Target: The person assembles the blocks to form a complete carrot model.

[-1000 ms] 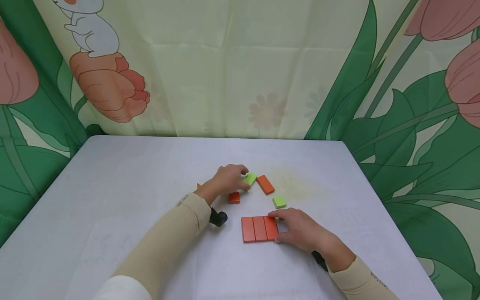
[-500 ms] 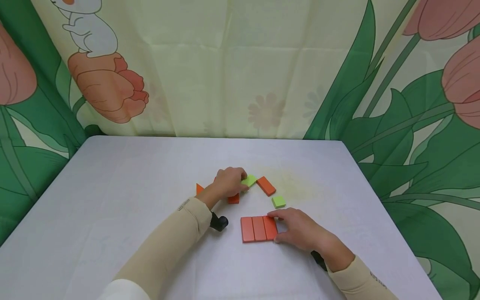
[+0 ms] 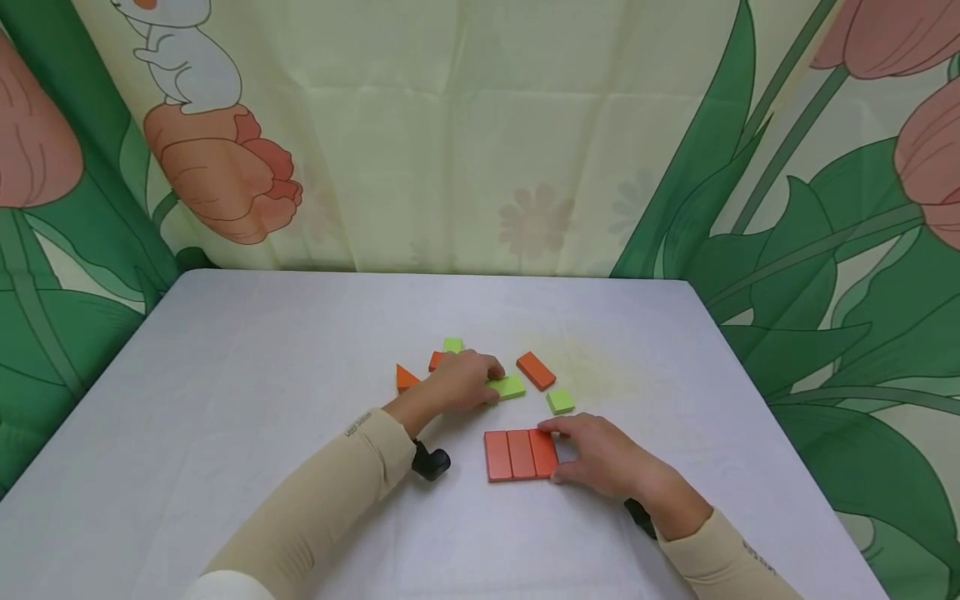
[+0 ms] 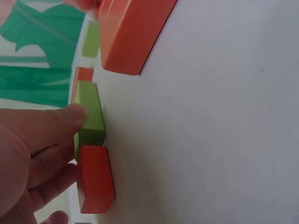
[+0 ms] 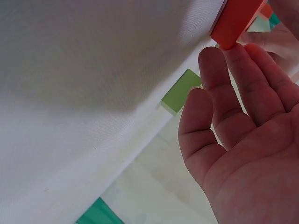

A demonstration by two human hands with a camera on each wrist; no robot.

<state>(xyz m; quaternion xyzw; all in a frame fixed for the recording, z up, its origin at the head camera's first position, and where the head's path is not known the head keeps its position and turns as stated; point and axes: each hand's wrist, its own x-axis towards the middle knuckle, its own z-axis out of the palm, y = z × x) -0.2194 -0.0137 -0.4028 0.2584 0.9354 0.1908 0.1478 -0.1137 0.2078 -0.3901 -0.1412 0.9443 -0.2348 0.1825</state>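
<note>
Three orange slabs (image 3: 521, 454) already lay side by side as one flat row toward the near edge of the tabletop (image 3: 247, 350), a little right of its middle. The right hand (image 3: 600, 458) rested against the right end of that row, fingers nearly straight and flat, gripping nothing. So a row of three was judged done, with the scattered pieces still to be dealt with.

The left hand (image 3: 461, 382) lay farther from the near edge, its fingers curled over a light green block (image 3: 510, 387), the thumb pressed to the block's side in the left wrist view (image 4: 88, 122); it was probably pinching it, though the head view hid the fingertips. An orange block (image 4: 96, 179) touched the green one's end under the hand.

Loose pieces remained: a slanted orange slab (image 3: 536, 371) just right of the green block, a small green square (image 3: 559, 402) between that slab and the row, an orange triangle (image 3: 406, 377) and another small green piece (image 3: 452, 344) toward the far edge. The green square lay close to the row's far right corner, in the path of anything brought there.
</note>
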